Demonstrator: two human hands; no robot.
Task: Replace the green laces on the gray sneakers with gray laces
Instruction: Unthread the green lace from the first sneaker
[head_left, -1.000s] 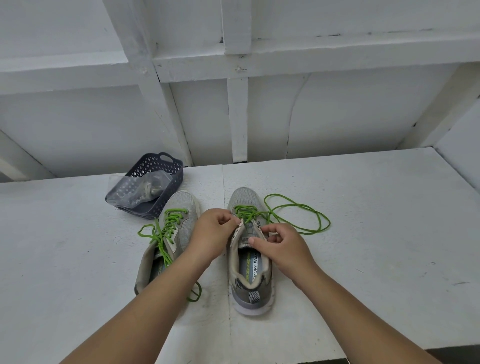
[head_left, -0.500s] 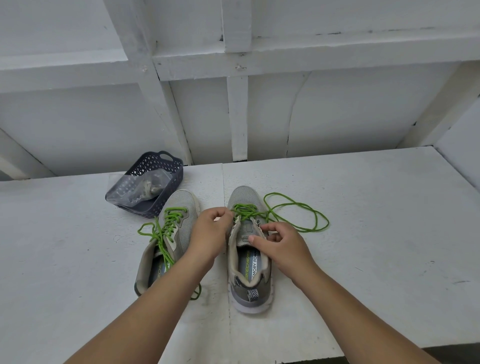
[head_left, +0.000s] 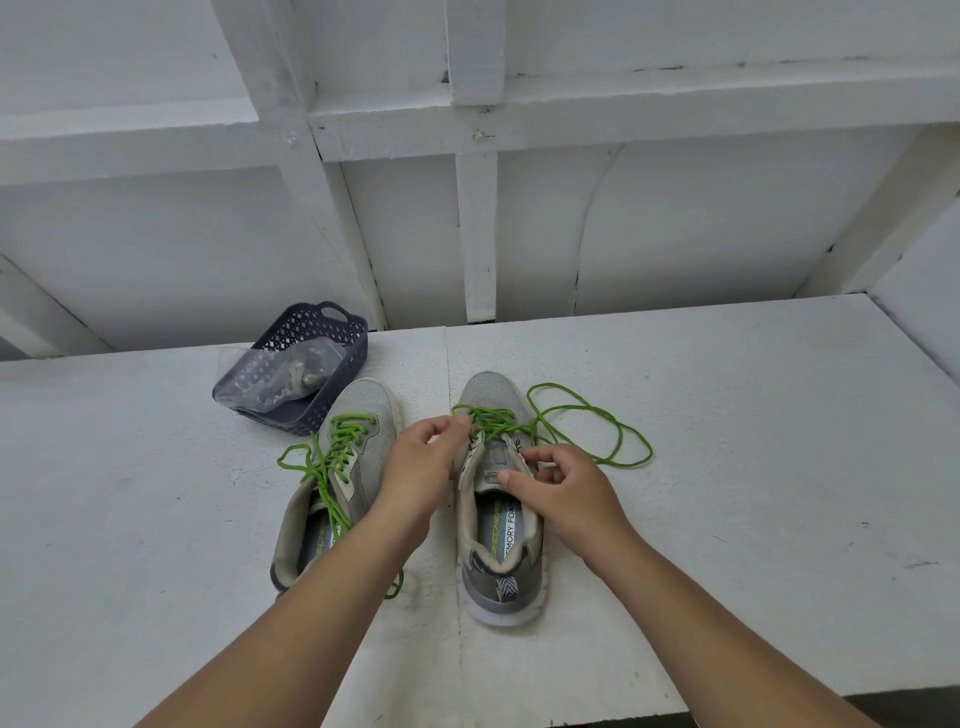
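White painted table (head_left: 753, 467), seam down its middle, white timber-framed wall behind. Far left of the group: a dark blue perforated plastic basket (head_left: 340, 338) with handle cut-outs, standing near the back edge. In it a clear plastic bag (head_left: 254, 376), spilling over the near-left rim; greyish coiled contents show through, likely the gray laces (head_left: 304, 371), too blurred to confirm. Just right of the basket, touching or nearly so at the toe: left gray sneaker (head_left: 358, 447), toe pointing away, heel partly hidden under the left forearm. Its green lace (head_left: 332, 462) is threaded through the eyelets, untied, loose ends looping onto the table to the left and trailing back past the heel. Left hand (head_left: 421, 467) sits between the two shoes, fingers curled, thumb and fingertips pinching at the left eyelet edge of the right gray sneaker (head_left: 493, 519), close to the lace crossings. That shoe stands upright, toe away, insole print visible, upper eyelets bare. Its green lace, half undone (head_left: 587, 410), stays threaded only in the rows near the toe; the freed length lies in wide loops on the table to the right. Right hand (head_left: 566, 488) rests at the shoe's right eyelet flap, thumb across the tongue, fingers curled; gripping the flap edge, so far as can be told.
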